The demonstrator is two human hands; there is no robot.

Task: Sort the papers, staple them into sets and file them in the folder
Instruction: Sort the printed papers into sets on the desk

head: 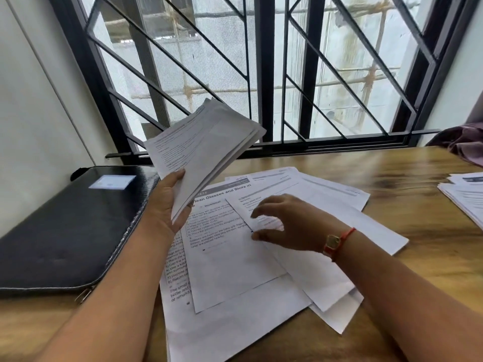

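Surface: a wooden table with marked grain, set against a window with black frames and slanted bars. A pale wall closes the left side.

Task items: a black zipped folder lies flat and closed on the left of the table, with a white label on its cover. Loose papers are spread in overlapping layers at the table centre, just beside the folder's right edge; the lowest sheets reach the near table edge. A second stack of papers lies at the right edge, well apart from the spread.

Hands: the left hand is raised above the table, its thumb and fingers clamped on the lower corner of a sheaf of sheets, which tilts up toward the window. The right hand is low over the top sheet of the spread, its fingers and thumb apart and curved; contact cannot be confirmed because of blur. A red band is on that wrist.

Other: a purple cloth lies at the far right corner.
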